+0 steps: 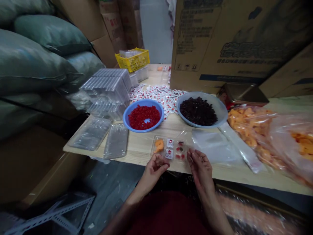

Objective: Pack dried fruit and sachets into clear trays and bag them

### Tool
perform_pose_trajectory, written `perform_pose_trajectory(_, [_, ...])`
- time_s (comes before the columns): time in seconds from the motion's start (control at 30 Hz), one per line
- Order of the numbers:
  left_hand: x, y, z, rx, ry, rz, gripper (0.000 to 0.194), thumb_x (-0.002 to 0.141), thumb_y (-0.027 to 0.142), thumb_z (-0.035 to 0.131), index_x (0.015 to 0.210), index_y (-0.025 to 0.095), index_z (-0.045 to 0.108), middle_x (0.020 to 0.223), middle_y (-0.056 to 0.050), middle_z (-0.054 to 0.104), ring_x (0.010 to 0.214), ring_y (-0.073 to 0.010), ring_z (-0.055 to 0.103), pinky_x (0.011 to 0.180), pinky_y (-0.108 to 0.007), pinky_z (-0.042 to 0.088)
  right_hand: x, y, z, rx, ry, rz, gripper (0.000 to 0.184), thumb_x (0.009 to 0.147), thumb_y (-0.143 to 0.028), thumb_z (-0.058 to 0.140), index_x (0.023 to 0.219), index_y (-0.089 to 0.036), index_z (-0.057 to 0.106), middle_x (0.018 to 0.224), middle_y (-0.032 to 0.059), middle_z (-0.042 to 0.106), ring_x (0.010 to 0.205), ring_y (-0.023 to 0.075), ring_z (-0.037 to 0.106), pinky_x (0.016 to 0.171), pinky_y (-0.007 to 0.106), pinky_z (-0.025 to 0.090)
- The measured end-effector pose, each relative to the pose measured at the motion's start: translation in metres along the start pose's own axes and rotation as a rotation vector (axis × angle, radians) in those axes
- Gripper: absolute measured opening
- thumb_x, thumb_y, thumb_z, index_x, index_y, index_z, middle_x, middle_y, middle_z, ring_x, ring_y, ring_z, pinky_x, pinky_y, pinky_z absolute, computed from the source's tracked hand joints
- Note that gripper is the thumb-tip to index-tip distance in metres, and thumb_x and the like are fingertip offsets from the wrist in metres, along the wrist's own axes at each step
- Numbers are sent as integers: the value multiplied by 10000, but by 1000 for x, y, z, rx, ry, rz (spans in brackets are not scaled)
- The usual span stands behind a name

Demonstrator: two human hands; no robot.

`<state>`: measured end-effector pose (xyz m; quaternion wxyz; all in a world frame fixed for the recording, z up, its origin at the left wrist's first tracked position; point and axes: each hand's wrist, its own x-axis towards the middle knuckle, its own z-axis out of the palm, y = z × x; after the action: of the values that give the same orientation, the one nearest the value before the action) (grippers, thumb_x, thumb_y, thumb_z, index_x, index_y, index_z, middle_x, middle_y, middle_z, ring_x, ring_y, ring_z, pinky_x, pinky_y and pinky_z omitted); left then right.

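Observation:
A clear plastic compartment tray (173, 151) lies near the table's front edge. In its left part is an orange piece (159, 145), in the middle are two small white packets (169, 148) with red marks, and to the right are several red and dark pieces (180, 150). At the tray's front left edge, my left hand (156, 167) has its fingers curled and thumb closed against them. My right hand (201, 165) pinches at the tray's right edge; its fingertips partly hide the clear plastic there.
Behind the tray stand a blue bowl (126, 121) of red pieces and a pale bowl (221, 112) of dark pieces, with scattered packets (156, 93) beyond. Stacked clear trays (107, 88) stand left, flat clear packs (116, 140) nearer. Bags of orange pieces (254, 127) lie right, beside clear bags (212, 143).

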<state>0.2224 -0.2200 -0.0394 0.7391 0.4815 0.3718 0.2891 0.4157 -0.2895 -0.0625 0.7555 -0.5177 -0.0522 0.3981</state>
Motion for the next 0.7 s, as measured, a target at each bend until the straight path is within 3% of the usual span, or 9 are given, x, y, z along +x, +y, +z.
perform_pose_trajectory(0.1, [21,-11,-13,133,207,23,349,803,463,698,961,208,520,736,23,583,663,-128,556,680,-260,469,-3,7,-13,-71,28,24,430,715,-345,833,1067,-229,617,886,-7,722,850,162,709,912,387,573])
perform_pose_trajectory(0.2, [53,-15,-33,286,356,97,453,804,491,650,1122,201,508,888,-22,640,734,-150,599,687,-271,486,6,10,-16,-280,2,-82,591,705,-364,835,1219,-217,582,774,-42,659,733,126,648,802,309,559])
perform_pose_trajectory(0.27, [74,-18,-41,412,406,143,463,822,471,626,1173,194,504,980,-54,652,798,-167,620,730,-291,507,15,14,-16,-461,-69,-146,578,736,-406,802,1228,-184,596,756,-35,625,694,119,600,729,273,529])
perform_pose_trajectory(0.5, [113,-28,-41,855,517,358,281,912,308,562,1160,181,594,1214,-118,624,1167,-230,565,1032,-371,436,18,29,-23,-913,-167,-290,505,880,-512,615,1225,-144,591,683,-37,529,607,133,527,608,262,450])
perform_pose_trajectory(0.6, [122,-30,-45,880,480,379,263,926,312,557,1137,169,619,1138,-114,660,1089,-236,604,962,-374,474,16,29,-29,-1112,-192,-295,464,903,-518,570,1187,-151,592,659,-36,540,567,134,515,582,265,419])
perform_pose_trajectory(0.7, [131,-31,-49,948,434,379,257,932,343,561,1111,180,645,1033,-93,693,985,-237,636,897,-372,495,22,29,-30,-1217,-194,-339,509,891,-520,576,1234,-144,574,794,25,617,640,163,563,626,294,462])
